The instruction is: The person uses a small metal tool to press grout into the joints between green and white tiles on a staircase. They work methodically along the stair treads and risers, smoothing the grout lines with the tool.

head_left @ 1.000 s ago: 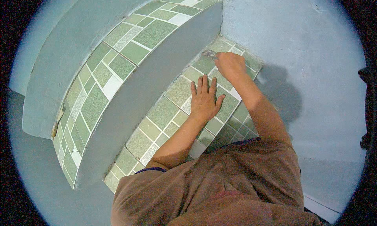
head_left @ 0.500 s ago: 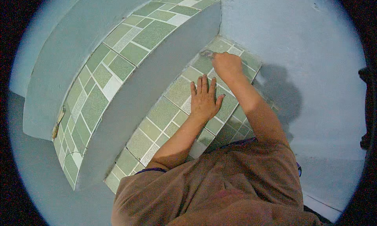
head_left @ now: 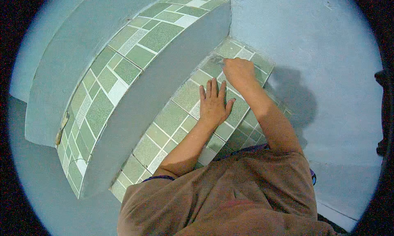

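My right hand (head_left: 239, 73) is closed around a small tool whose grey, flat blade (head_left: 219, 62) shows blurred beyond my fingers. The handle is hidden in my fist, so its exact kind is unclear. The blade rests on or just over a green tile near the inner edge of the lower tiled step (head_left: 176, 113), close to the wall corner. Nearer to me, my left hand (head_left: 213, 106) lies flat on the same step with its fingers spread, holding nothing. Green and pale tiles with white joints cover the step around both hands.
The upper step (head_left: 158, 36), tiled alike, curves along the left above a plain grey riser (head_left: 164, 72). A slim, light-coloured tool (head_left: 61, 128) lies at its far left edge. A pale blue wall (head_left: 328, 51) stands at the right, with a darker tiled step (head_left: 246, 131) lower down.
My right hand has shifted slightly right and nearer to me, and the blade has moved down with it. My left hand stays in place.
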Tool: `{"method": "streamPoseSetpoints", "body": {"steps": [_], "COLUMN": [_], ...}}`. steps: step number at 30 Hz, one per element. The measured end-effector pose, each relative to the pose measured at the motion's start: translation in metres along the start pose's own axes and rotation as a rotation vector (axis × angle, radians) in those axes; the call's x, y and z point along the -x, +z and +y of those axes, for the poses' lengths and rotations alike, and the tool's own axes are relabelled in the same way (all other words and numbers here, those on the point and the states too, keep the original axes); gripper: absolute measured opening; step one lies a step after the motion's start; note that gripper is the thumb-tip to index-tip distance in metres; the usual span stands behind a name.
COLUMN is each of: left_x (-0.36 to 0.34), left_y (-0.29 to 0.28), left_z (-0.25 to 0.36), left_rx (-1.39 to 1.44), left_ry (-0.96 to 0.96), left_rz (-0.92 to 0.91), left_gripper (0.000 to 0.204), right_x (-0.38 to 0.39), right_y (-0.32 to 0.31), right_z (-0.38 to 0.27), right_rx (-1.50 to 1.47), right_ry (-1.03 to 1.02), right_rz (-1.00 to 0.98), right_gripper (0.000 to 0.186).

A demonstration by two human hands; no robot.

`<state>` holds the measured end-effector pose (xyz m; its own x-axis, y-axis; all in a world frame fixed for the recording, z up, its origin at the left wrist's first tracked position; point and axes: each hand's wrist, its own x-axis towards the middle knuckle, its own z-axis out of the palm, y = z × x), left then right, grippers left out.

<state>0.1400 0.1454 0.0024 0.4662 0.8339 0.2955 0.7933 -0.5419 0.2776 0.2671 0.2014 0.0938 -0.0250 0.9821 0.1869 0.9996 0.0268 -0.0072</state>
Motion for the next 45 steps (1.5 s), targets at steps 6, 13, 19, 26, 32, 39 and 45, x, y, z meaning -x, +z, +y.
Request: {"method": "streamPoseSetpoints", "body": {"steps": [6, 13, 19, 26, 32, 39, 45], "left_x": [-0.0003, 0.0012, -0.0004, -0.0003, 0.0003, 0.0000, 0.0006], "left_y": [0.0029, 0.0004, -0.0013, -0.0006, -0.0025, -0.0015, 0.0010], "left_z": [-0.0012, 0.0011, 0.0006, 0.0008, 0.0021, 0.0007, 0.0002], "left_rx": [-0.007, -0.019, -0.001, 0.008, -0.006, -0.013, -0.006], "left_ry": [0.005, 0.001, -0.003, 0.002, -0.007, 0.002, 0.012], "left_rz": [0.001, -0.007, -0.012, 0.003, -0.039, -0.021, -0.007], "left_gripper": [0.068, 0.067, 0.065, 0.064, 0.068, 0.067, 0.068], "right_x": [-0.0036, -0.0033, 0.0024, 0.0025, -0.0033, -0.0012, 0.0002], "right_y": [-0.0013, -0.0043, -0.0098, -0.0078, -0.0076, -0.0071, -0.0093], "right_z": [-0.0026, -0.0020, -0.0060, -0.0081, -0.0072, -0.0079, -0.0039], "right_rx": [-0.046, -0.030, -0.012, -0.030, -0.033, -0.019, -0.054], "right_ry": [-0.008, -0.027, -0.041, -0.032, -0.023, -0.039, -0.031], "right_rz": [0.077, 0.030, -0.004, 0.046, 0.030, 0.007, -0.007], "right_gripper": [0.019, 0.019, 0.015, 0.017, 0.018, 0.019, 0.020]}}
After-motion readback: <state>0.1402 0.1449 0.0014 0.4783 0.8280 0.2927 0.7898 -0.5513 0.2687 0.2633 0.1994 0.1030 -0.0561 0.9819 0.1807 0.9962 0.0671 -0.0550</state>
